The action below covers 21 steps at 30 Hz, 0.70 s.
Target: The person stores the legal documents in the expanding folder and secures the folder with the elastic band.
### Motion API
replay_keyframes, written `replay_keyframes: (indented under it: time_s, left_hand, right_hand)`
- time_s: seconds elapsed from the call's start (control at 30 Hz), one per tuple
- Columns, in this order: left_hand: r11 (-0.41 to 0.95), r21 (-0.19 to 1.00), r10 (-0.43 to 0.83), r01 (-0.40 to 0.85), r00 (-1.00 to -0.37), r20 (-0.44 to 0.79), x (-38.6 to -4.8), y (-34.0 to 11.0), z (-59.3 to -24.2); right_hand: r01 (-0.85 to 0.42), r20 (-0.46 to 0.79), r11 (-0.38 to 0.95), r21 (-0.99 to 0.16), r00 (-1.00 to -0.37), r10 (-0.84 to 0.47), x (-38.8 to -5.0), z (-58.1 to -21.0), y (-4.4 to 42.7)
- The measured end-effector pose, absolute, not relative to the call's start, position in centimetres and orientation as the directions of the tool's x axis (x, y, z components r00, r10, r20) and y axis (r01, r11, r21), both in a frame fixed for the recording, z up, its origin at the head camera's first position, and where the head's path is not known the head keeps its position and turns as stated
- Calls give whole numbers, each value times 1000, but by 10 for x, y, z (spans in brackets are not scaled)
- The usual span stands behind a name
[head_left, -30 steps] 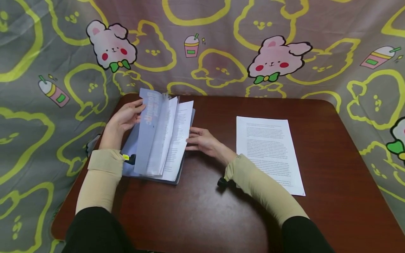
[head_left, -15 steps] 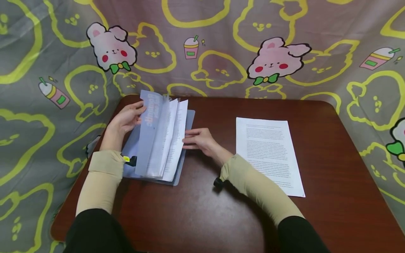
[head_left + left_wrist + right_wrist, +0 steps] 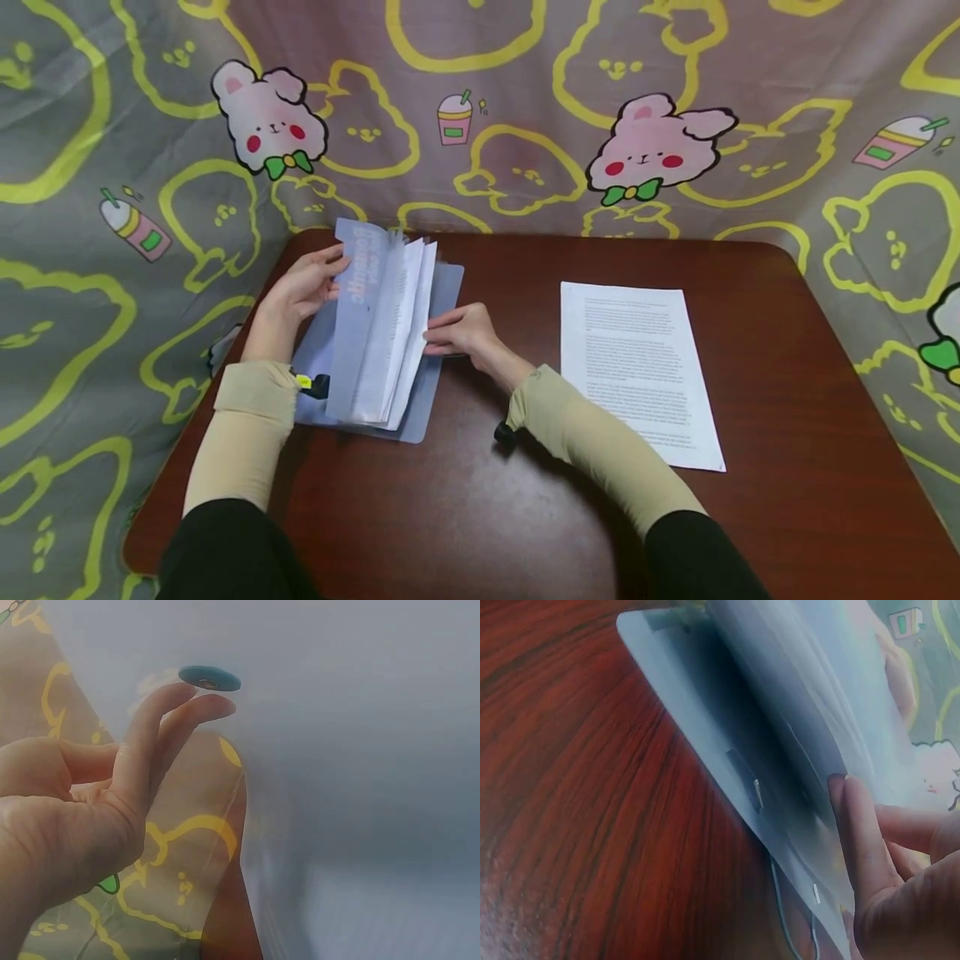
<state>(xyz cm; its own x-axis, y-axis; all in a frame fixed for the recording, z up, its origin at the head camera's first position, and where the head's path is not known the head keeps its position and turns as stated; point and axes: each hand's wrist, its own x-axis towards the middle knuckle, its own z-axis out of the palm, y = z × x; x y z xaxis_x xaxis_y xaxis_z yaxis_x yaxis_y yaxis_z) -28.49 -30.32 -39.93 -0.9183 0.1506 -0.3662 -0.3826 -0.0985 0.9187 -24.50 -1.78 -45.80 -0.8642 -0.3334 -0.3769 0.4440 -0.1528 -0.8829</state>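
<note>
On the left of the table lies an opened translucent grey-blue plastic file folder (image 3: 426,400), its printed front cover (image 3: 352,333) raised. My left hand (image 3: 303,283) grips that cover near its upper left edge. In the left wrist view, its fingertips (image 3: 217,705) touch the cover beside a round blue button (image 3: 210,678). Several printed paper sheets (image 3: 408,333) stand tilted inside the folder, under the cover. With its fingertips, my right hand (image 3: 468,335) pinches their right edge. The right wrist view shows a finger (image 3: 859,832) against the sheet edge, above the back cover (image 3: 682,705).
A printed sheet of paper (image 3: 630,358) lies flat on the right side of the brown table (image 3: 495,517). A thin cord (image 3: 780,907) hangs from the folder's edge. A patterned curtain (image 3: 525,100) surrounds the table's back and sides.
My right hand has moved slightly left, pushing the sheets' right edge toward the cover. More of the folder's back cover shows. My left hand has stayed nearly in place.
</note>
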Motion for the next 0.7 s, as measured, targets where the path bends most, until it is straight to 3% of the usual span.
replay_keyframes:
  time_s: [0.7]
  left_hand:
    - [-5, 928, 110, -372, -923, -369, -284, -300, -403]
  right_hand:
    - [491, -416, -158, -857, -839, -351, -249, -472, -33]
